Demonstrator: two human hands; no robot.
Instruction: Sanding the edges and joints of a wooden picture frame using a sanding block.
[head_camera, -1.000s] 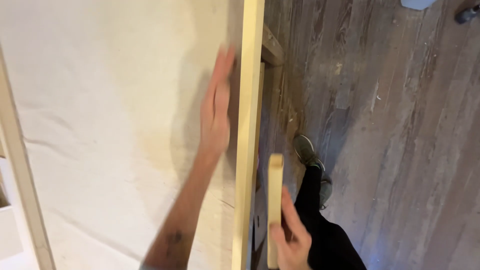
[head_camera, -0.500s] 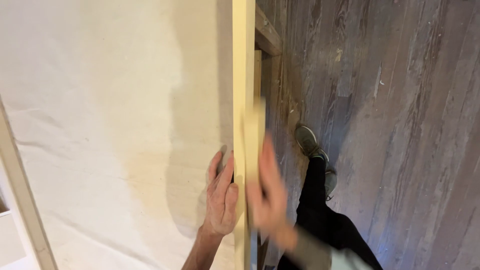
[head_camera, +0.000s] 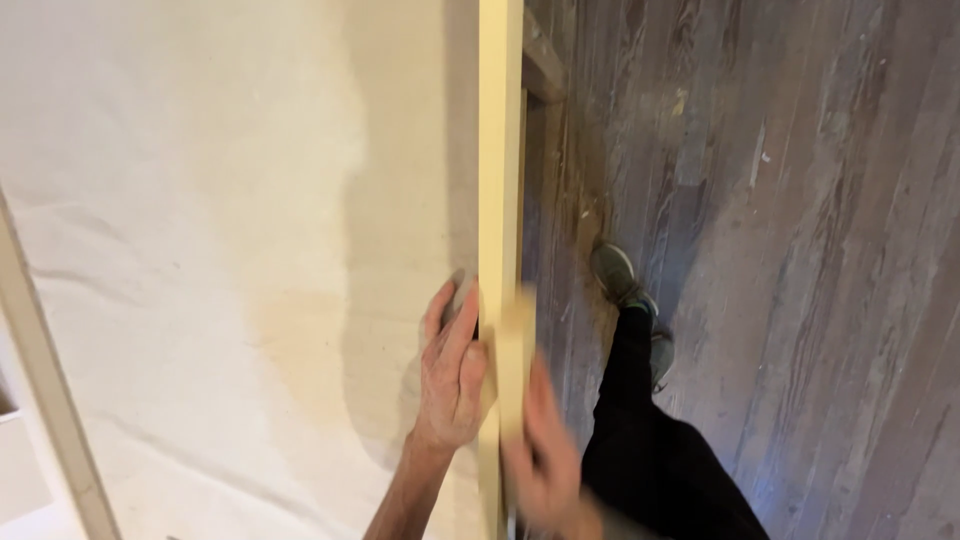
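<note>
Head view, looking down. The left hand (head_camera: 452, 372) lies flat, fingers together, on the stretched white cloth (head_camera: 220, 220), its fingertips touching the long pale wooden bar (head_camera: 499, 180) just to its right. The right hand (head_camera: 545, 455) is motion-blurred; it appears closed around a short wooden block (head_camera: 514, 360) set against the bar's far side, though the exact grip is hard to make out. Beyond the right hand, a dark trouser leg and grey shoe (head_camera: 620, 280) stand on the wooden floor (head_camera: 800, 200). The bar runs past both frame edges.

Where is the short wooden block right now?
In the head view, the short wooden block sits low and centre, held in the right hand against the long upright wooden strip, beside the left hand.
</note>
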